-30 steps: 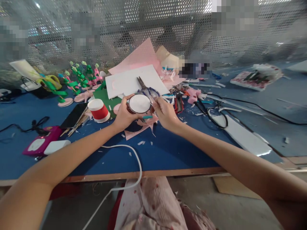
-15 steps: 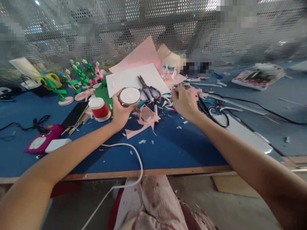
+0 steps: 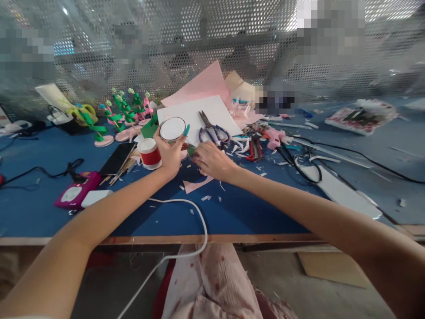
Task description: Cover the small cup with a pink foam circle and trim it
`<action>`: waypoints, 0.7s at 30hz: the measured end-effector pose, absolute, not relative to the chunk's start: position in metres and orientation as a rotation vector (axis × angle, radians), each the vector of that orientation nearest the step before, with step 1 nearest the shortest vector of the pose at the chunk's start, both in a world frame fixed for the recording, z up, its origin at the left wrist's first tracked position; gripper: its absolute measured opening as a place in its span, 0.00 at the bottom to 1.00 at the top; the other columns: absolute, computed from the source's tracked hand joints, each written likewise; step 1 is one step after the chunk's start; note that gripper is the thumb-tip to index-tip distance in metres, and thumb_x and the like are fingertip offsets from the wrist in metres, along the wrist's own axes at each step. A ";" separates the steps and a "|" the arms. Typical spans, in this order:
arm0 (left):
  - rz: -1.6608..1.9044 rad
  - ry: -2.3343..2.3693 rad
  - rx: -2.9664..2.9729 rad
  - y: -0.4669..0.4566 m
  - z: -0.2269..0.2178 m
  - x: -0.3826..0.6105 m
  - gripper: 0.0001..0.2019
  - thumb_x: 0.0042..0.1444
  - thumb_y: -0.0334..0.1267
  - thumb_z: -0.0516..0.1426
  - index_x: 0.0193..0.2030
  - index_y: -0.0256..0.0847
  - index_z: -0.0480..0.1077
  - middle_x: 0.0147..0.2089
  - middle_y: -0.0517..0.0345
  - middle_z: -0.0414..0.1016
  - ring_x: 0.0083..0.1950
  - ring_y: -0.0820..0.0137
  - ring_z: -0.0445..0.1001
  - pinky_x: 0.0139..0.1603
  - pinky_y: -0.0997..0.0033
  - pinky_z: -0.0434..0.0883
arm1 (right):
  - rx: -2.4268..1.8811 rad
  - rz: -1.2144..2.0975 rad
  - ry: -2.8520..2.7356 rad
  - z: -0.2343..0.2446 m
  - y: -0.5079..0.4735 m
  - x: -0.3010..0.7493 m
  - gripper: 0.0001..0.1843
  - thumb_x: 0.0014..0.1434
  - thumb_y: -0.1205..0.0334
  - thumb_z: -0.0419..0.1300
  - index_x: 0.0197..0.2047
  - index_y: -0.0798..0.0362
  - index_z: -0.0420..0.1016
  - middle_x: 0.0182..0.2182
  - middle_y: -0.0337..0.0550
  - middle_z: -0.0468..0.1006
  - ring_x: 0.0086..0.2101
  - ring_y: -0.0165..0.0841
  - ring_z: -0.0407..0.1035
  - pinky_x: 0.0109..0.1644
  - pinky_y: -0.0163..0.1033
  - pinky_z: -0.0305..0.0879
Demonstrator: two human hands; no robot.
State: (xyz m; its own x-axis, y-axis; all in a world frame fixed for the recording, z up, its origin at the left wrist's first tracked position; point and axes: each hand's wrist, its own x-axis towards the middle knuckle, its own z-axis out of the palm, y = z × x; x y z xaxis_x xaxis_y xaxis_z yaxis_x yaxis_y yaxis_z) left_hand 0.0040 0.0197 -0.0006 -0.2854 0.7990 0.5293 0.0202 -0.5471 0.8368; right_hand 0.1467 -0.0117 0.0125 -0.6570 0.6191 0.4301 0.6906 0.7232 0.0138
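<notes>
My left hand [image 3: 171,155] is closed around a round piece with a white top and dark rim [image 3: 172,129], holding it tilted above the table. A teal tip [image 3: 187,130] shows beside the thumb. My right hand [image 3: 214,161] has its fingers bent together just right of the left hand, by a bit of green [image 3: 191,149]; what they hold, if anything, is hidden. Behind the left hand stands a red and white cylinder [image 3: 150,155]. Blue-handled scissors [image 3: 212,128] lie on white paper [image 3: 186,108], and a pink paper scrap [image 3: 195,184] lies below my right hand.
Red-handled pliers [image 3: 254,148] and a pink glue gun [image 3: 275,138] lie to the right among paper clippings. Left are green paper plants [image 3: 96,128], a phone [image 3: 117,158], sticks [image 3: 124,170] and a magenta power box [image 3: 79,190]. A white cable [image 3: 199,217] crosses the table edge.
My right hand has come from the clutter by the glue gun leftward to my left hand, uncovering the red-handled pliers. The left hand still holds the round piece. The whole view has shifted slightly.
</notes>
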 end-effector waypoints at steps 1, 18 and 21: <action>1.915 1.034 1.426 0.020 -0.001 0.004 0.44 0.45 0.57 0.61 0.62 0.52 0.41 0.60 0.47 0.61 0.45 0.64 0.75 0.42 0.60 0.77 | -0.992 -0.241 -2.580 0.010 -0.007 0.136 0.12 0.62 0.63 0.48 0.38 0.60 0.71 0.39 0.56 0.75 0.43 0.42 0.67 0.50 0.48 0.63; 1.860 1.005 1.468 0.024 -0.012 0.005 0.45 0.43 0.56 0.62 0.63 0.48 0.44 0.58 0.44 0.64 0.50 0.61 0.73 0.46 0.59 0.76 | -1.031 -0.041 -2.557 0.026 -0.019 0.172 0.14 0.62 0.63 0.50 0.45 0.54 0.73 0.37 0.49 0.80 0.35 0.37 0.75 0.36 0.39 0.69; 1.851 0.952 1.333 0.026 -0.014 0.005 0.46 0.39 0.53 0.65 0.62 0.47 0.46 0.55 0.45 0.66 0.44 0.63 0.75 0.39 0.62 0.78 | -1.100 0.424 -2.054 0.029 -0.010 0.203 0.18 0.62 0.54 0.48 0.35 0.55 0.74 0.27 0.47 0.79 0.25 0.32 0.73 0.26 0.35 0.66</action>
